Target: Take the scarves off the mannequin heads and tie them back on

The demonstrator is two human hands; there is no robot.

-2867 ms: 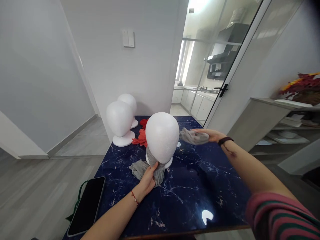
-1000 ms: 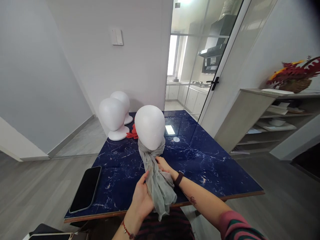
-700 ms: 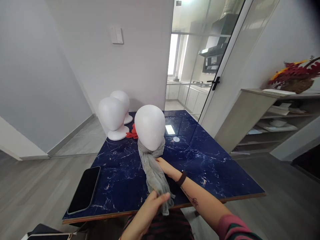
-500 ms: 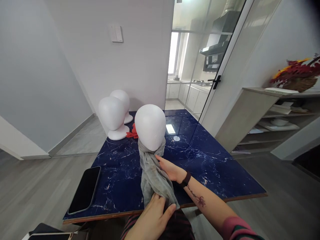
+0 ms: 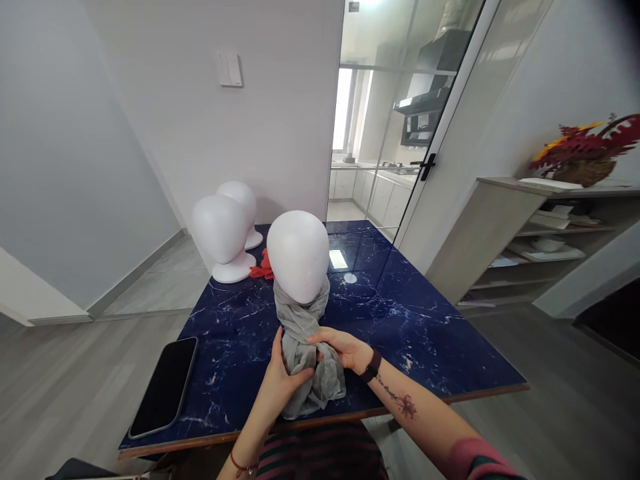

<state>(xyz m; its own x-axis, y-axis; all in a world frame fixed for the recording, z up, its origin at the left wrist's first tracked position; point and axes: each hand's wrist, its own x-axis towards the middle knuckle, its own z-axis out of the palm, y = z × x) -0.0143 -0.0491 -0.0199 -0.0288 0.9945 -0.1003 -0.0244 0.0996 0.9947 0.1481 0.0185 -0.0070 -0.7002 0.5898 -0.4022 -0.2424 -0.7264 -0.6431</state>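
Both of our hands are on the grey scarf (image 5: 306, 353), which is wrapped round the neck of the nearest white foam head (image 5: 298, 255) and hangs down in front of it onto the dark blue marbled table (image 5: 415, 340). Our left hand (image 5: 281, 385) is closed on the scarf's hanging tails from the left side, thumb across the front of the cloth, so its grip holds the bundle just above the loose ends near the table's front edge. Our right hand (image 5: 344, 348) comes in from the right with the fingers curled over the cloth a little higher, its grip also holding the scarf; the two hands are just beside each other with the fabric bunched between them. We can read no writing or brand anywhere; the black phone (image 5: 164, 385) lying at the left front of the table has a dark blank screen. Our left forearm rises from below with a red string at the wrist; our right forearm crosses from the lower right, with a dark wristband. Two more white foam heads (image 5: 221, 233) stand at the table's far left, with a red cloth (image 5: 261, 267) lying just beside them.
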